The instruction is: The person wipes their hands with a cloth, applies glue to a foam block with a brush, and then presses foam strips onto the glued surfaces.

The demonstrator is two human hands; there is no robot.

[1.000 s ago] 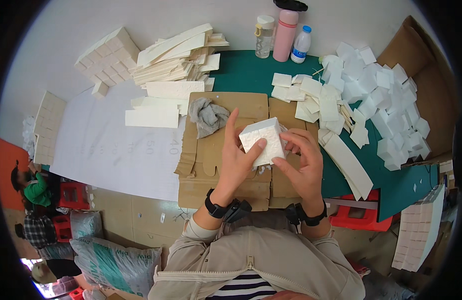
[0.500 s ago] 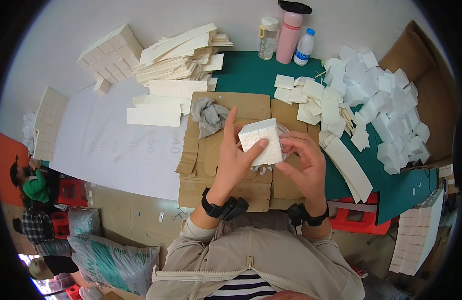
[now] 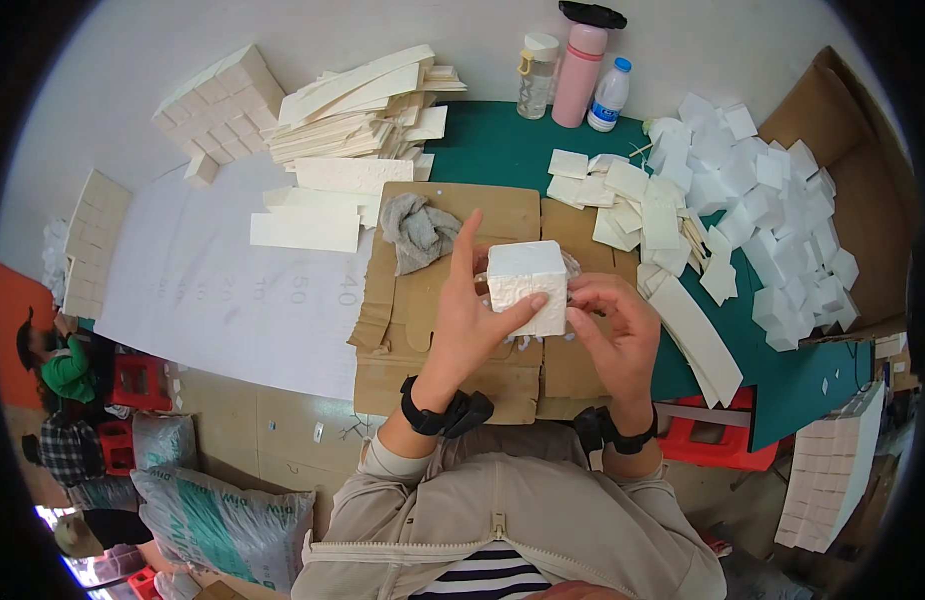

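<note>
A white foam cube [image 3: 527, 283] with a cream, rough-textured front face is held up over the cardboard. My left hand [image 3: 475, 305] grips it from the left, thumb across the front face and index finger pointing up past it; the other fingers are partly hidden behind. At the cube's right edge, my right hand [image 3: 620, 318] has its thumb and bent fingers close together against the side. Under the hands lies a brown cardboard sheet [image 3: 413, 360], with a crumpled grey cloth [image 3: 419, 233] on its far left part. Some pale material behind the cube is mostly hidden.
Cream strips [image 3: 358, 120] are piled at the far left, near stacked blocks [image 3: 220, 105]. On the right are thin cream pieces [image 3: 623, 190], a heap of white foam blocks [image 3: 773, 210] and a cardboard box [image 3: 863, 190]. A pink flask [image 3: 580, 75] stands between two bottles by the wall.
The cube has turned, so its smooth top now shows more and its textured front sits straighter. My right thumb has moved up to the cube's right edge, closer to the fingers.
</note>
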